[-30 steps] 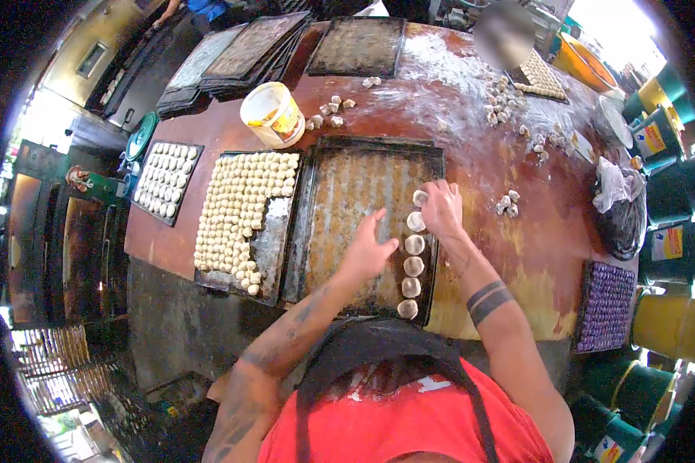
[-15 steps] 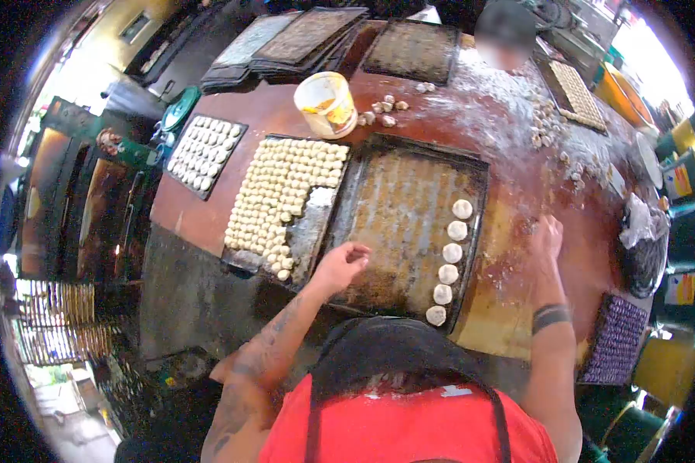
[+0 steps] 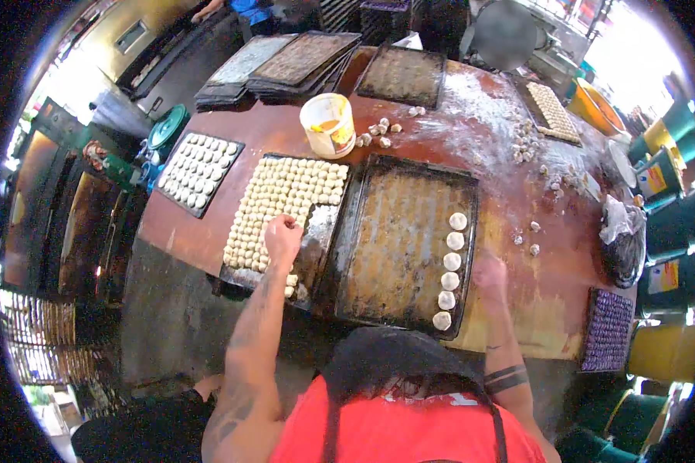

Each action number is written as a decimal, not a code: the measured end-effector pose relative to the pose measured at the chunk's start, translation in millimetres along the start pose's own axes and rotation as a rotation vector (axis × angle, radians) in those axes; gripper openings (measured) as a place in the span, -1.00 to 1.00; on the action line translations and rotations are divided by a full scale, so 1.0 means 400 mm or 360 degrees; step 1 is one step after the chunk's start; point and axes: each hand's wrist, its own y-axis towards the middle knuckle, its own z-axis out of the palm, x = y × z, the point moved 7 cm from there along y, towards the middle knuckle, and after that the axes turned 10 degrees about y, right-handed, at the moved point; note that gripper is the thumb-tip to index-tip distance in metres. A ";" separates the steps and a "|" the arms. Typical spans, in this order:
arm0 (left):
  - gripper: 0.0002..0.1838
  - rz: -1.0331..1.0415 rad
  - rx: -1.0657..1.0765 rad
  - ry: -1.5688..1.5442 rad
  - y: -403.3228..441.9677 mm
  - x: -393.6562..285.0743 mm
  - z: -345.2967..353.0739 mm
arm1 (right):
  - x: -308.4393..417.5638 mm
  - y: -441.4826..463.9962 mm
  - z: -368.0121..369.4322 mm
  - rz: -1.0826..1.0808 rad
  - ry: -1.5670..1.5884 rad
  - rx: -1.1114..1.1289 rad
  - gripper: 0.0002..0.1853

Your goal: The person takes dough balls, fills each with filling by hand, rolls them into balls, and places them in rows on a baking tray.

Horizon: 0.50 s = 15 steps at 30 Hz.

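Note:
My left hand [image 3: 283,238] is over the tray of small dough balls [image 3: 274,189], near the edge of the rows, its fingers curled together. Whether a ball is between those fingertips is hidden. On the wooden table just right of the large baking tray [image 3: 394,224], my right hand [image 3: 490,274] is smeared by motion, and its fingers cannot be made out. A single column of round flattened dough pieces [image 3: 452,261] lies along the large tray's right side. A few small floury lumps [image 3: 534,238] lie on the table beyond my right hand.
A white bucket [image 3: 328,127] with orange residue stands behind the trays. Stacked baking trays [image 3: 305,58] lie at the back left. A tray of larger dough rounds [image 3: 197,170] sits left, a tray of purple pieces [image 3: 606,332] right. Flour [image 3: 479,104] and floury lumps [image 3: 527,145] cover the far right.
My left hand has moved left from the large baking tray to over the small dough balls. My right hand has come left, closer to that tray's edge, uncovering lumps on the table.

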 end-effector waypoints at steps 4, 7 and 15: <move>-0.60 -0.0675 0.0803 -0.2209 -0.129 -0.181 0.110 | 0.188 -0.137 0.483 -0.0479 -0.1085 0.0551 -0.73; -0.66 -0.0512 0.1215 -0.2251 -0.227 -0.372 0.037 | 0.218 -0.183 0.631 -0.0666 -0.0917 0.0722 -0.73; -0.62 -0.0235 0.1294 -0.2334 -0.269 -0.461 -0.069 | 0.272 -0.245 0.685 -0.1192 -0.1389 0.0512 -0.75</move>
